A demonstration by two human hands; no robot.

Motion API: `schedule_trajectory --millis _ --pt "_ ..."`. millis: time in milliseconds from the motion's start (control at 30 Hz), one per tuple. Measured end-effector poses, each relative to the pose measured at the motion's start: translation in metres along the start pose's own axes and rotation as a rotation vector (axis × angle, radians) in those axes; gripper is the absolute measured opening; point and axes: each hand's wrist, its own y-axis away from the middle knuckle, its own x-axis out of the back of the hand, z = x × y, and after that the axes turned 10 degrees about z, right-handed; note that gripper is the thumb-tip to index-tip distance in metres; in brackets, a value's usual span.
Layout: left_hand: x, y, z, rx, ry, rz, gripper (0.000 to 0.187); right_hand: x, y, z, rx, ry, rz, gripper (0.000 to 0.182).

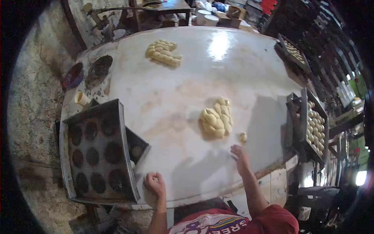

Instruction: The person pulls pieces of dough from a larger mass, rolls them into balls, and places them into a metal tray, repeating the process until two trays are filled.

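Note:
My left hand point(155, 184) is curled closed over the near left part of the table, close to a dark metal baking tray. Whether something sits inside those curled fingers I cannot make out. My right hand point(240, 158) reaches forward over the table with its fingers stretched out and nothing held. Just past its fingertips lies a small dough ball point(243, 137), apart from the hand. Behind that ball rests a pile of pale dough pieces point(216, 120), pressed against each other. Farther back on the table is a second group of dough pieces point(163, 52).
The baking tray point(129, 156) with round dark marks stands at the left, on top of another tray. A yellowish cup point(81, 98) is behind it. At the right, trays of dough balls point(315, 126) stand along the table's edge. White buckets point(210, 20) are at the back.

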Motion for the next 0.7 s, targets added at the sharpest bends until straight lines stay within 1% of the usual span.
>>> schedule_trajectory --millis 67,100,133,167,200,233,267,300,333,367,400,467,500,533,600,633,700 --pt "0.006 0.001 0.010 -0.003 -0.016 -0.044 0.016 0.009 -0.015 -0.020 0.274 0.122 0.075 0.040" --pt "0.010 -0.001 0.011 -0.011 -0.048 -0.071 0.015 0.007 -0.039 -0.025 0.362 0.192 0.105 0.041" --pt "0.003 0.004 -0.003 -0.076 -0.083 -0.035 0.015 0.003 -0.059 -0.028 0.441 0.263 0.135 0.042" --pt "0.008 0.006 -0.005 -0.080 -0.087 -0.033 0.015 -0.008 -0.070 -0.037 0.412 0.405 0.108 0.042" --pt "0.012 0.005 -0.001 -0.082 -0.012 -0.044 0.014 -0.021 -0.077 -0.045 0.386 0.547 0.076 0.043" --pt "0.015 0.007 0.001 -0.085 0.061 -0.054 0.014 -0.038 -0.075 -0.043 0.387 0.540 0.067 0.043" --pt "0.014 0.013 -0.002 -0.090 0.053 -0.044 0.014 -0.062 -0.071 -0.036 0.408 0.748 0.304 0.046" --pt "0.002 0.019 -0.005 -0.077 0.144 -0.075 0.012 -0.079 -0.066 -0.032 0.425 0.946 0.547 0.049" --pt "-0.015 0.024 -0.008 -0.066 0.237 -0.106 0.012 -0.082 -0.058 -0.024 0.491 0.684 0.568 0.054" --pt "-0.038 0.028 -0.006 -0.096 0.325 -0.183 0.015 -0.086 -0.051 -0.001 0.565 0.516 0.638 0.053" --pt "-0.044 0.023 0.023 -0.212 0.260 -0.222 0.018 -0.089 -0.045 0.027 0.639 0.344 0.709 0.052" --pt "-0.071 0.010 0.084 -0.330 0.019 -0.297 0.024 -0.083 0.006 0.063 0.734 0.457 0.545 0.048" --pt "-0.093 0.004 0.106 -0.293 -0.025 -0.299 0.026 -0.079 0.038 0.068 0.830 0.435 0.450 0.045" --pt "-0.118 -0.004 0.123 -0.256 -0.065 -0.299 0.029 -0.073 0.057 0.082 0.929 0.569 0.412 0.041" --pt "-0.154 -0.023 0.161 -0.236 -0.109 -0.324 0.032 -0.051 0.084 0.092 0.889 0.532 0.185 0.035" --pt "-0.174 -0.028 0.179 -0.243 -0.098 -0.320 0.032 -0.043 0.081 0.096 0.899 0.528 0.193 0.035" --pt "-0.211 -0.023 0.203 -0.297 -0.147 -0.311 0.033 -0.030 0.078 0.108 0.918 0.475 0.076 0.030"
